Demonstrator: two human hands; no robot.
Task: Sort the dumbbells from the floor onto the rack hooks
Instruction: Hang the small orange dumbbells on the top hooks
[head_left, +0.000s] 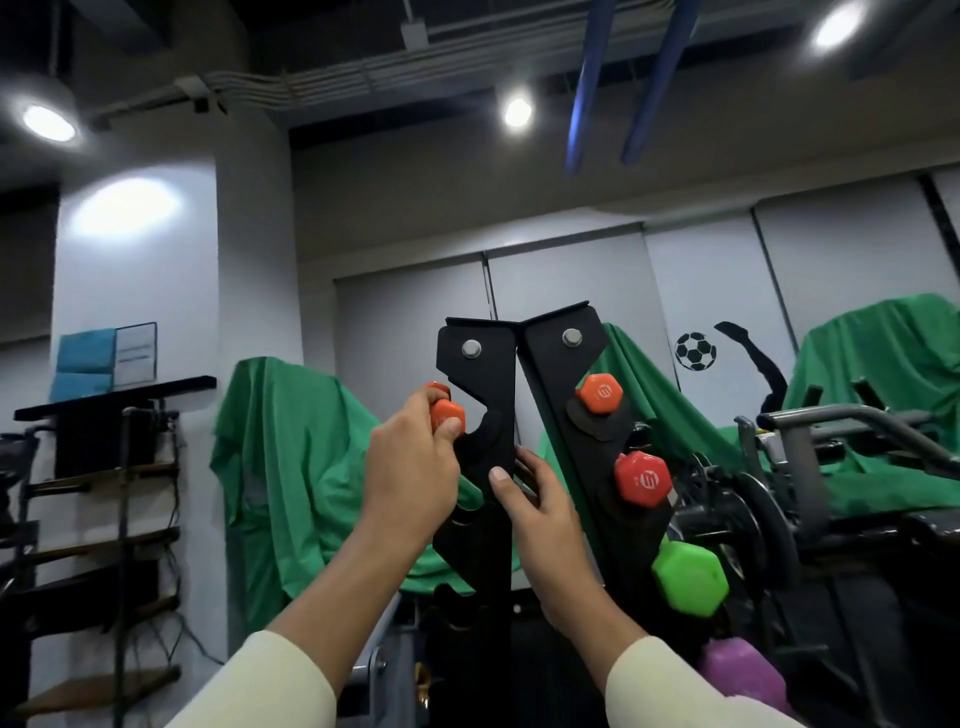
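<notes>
Cream sleeves (270, 686): both forearms enter from the lower edge and reach up toward the rack.
Left hand (410, 467): fingers and thumb are curled round an orange dumbbell (445, 414), grasping it at the upper hook on the rack's left plate.
Orange dumbbell in hand: its hexagonal end lies just beside the hook notch; whether it rests in the notch cannot be told.
Right hand (540, 514): thumb and fingers wrap the inner edge of the rack below the top hook, gripping the frame.
Rack (496, 374): two black steel plates meet in a V at the top, each fastened by a silver bolt, with hook cut-outs down their outer edges.
Right plate, top to bottom: an orange hex dumbbell (600, 393), a red hex dumbbell (644, 479), a green hex dumbbell (688, 579) and a purple dumbbell (740, 675) lowest, partly hidden by the right sleeve.
Behind the rack: green cloth (285, 457) covers bulky equipment to left and right; a grey machine frame (841, 421) stands at right.
Far left: a dark shelving unit (114, 400) holds blue boxes.
Back wall: white panels carry a football decal (695, 351).
</notes>
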